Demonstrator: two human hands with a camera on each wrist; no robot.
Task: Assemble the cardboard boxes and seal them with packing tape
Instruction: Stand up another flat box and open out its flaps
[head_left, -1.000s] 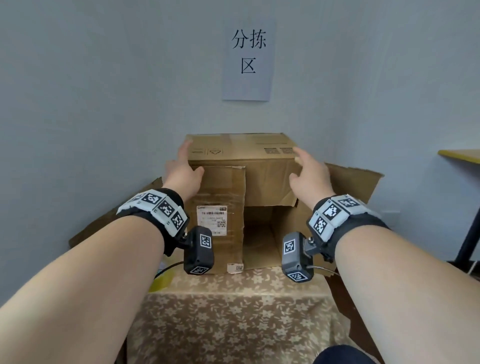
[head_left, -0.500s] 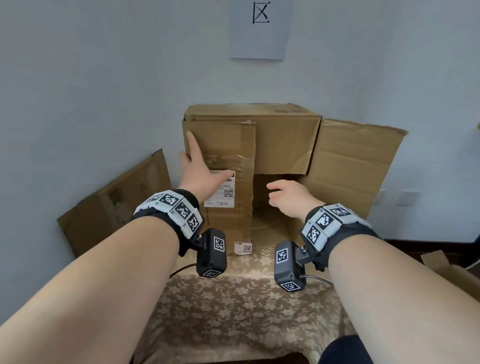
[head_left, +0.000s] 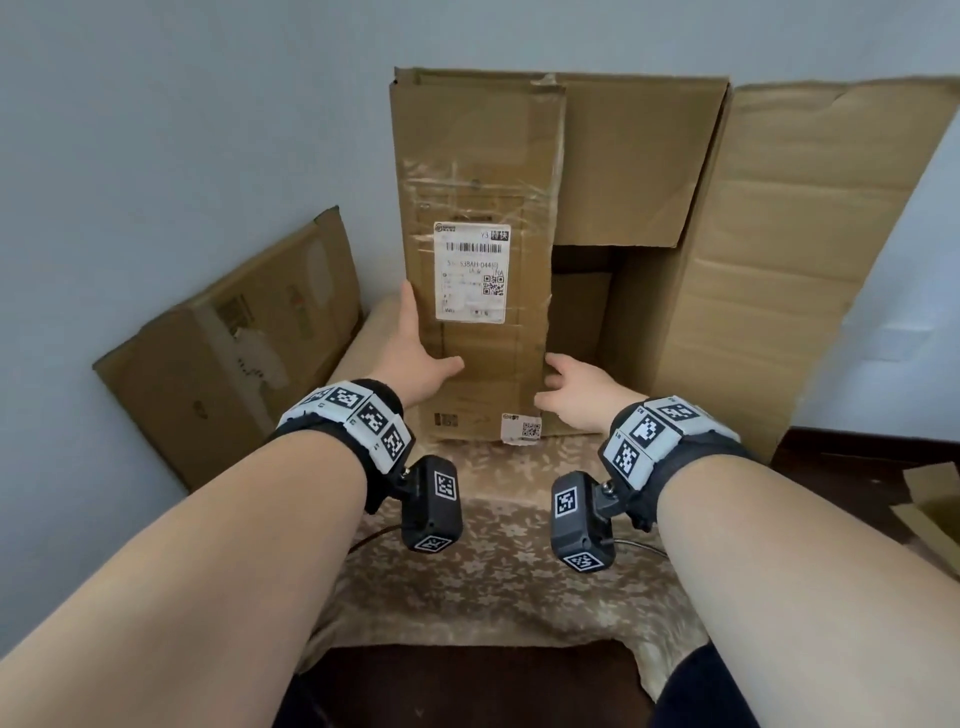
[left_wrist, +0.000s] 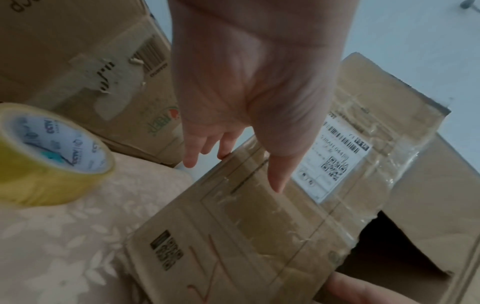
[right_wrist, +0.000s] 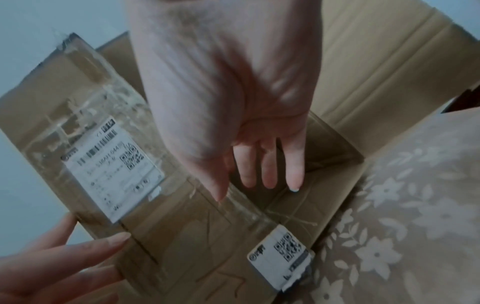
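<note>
both hands have dropped from the box top to the left flap (head_left: 483, 260), left hand (head_left: 415, 358) flat at its 9 o'clock edge, right hand (head_left: 571, 389) loosely spread at 3 o'clock; the box (head_left: 639, 171), on the table (head_left: 493, 571), looks light, stiff, tape-slick, so grip edges.

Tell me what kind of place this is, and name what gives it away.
Probably a small parcel packing or sorting corner in a plain room. A used cardboard box with a shipping label stands on a cloth-covered table, more flattened cardboard leans on the wall, and a roll of tape sits nearby.
</note>
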